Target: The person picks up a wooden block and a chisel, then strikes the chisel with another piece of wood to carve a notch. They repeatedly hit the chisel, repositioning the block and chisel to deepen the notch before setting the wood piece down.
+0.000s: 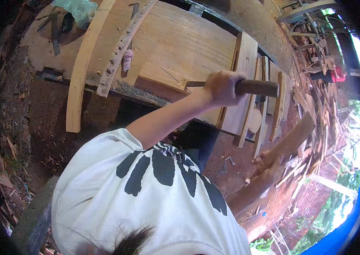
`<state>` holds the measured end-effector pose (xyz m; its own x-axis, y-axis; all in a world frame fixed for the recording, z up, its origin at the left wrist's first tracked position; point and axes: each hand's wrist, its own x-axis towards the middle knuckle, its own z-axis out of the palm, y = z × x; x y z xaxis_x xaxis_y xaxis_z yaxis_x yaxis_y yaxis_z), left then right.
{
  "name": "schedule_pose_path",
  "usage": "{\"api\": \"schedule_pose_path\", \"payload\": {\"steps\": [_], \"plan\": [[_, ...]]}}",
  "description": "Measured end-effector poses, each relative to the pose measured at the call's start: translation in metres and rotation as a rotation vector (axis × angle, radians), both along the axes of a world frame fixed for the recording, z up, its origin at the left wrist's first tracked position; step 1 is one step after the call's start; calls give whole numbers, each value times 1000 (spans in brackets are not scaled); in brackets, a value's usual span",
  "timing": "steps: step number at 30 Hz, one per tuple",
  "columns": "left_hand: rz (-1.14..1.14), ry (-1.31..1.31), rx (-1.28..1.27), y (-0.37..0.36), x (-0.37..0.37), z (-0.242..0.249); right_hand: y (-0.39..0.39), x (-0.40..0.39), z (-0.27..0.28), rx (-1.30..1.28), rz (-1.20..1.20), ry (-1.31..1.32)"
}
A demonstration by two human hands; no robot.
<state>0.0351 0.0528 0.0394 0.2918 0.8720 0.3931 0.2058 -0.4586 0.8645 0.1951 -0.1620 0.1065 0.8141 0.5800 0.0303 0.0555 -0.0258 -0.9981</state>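
My left hand (224,89) is closed round the thick wooden handle of a chisel (256,88). The chisel's metal blade points left, and its tip meets a light piece of wood (163,77) on the workbench, with small shavings at that spot. On the right, my right hand (269,161) grips a brown wooden club (294,131), raised beside the bench and apart from the chisel. My right fingers show only partly and look wrapped round the club's lower end.
Two curved wooden pieces (82,72) (122,51) lie across the workbench (175,29), near a small pink-and-white roll (127,59). A plastic bag (78,10) lies top left. Several boards (243,63) cross the bench's right end. Behind are scrap wood (316,131) and a person in red (338,74).
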Motion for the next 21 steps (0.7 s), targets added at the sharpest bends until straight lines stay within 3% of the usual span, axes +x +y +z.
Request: {"api": "schedule_pose_path", "payload": {"steps": [9,21], "plan": [[-3,-11,27,0,-6,3,12,-20,39,118,-54,-196],[1,-80,72,-1,-4,-4,8,-25,30,37,37,-94]]}}
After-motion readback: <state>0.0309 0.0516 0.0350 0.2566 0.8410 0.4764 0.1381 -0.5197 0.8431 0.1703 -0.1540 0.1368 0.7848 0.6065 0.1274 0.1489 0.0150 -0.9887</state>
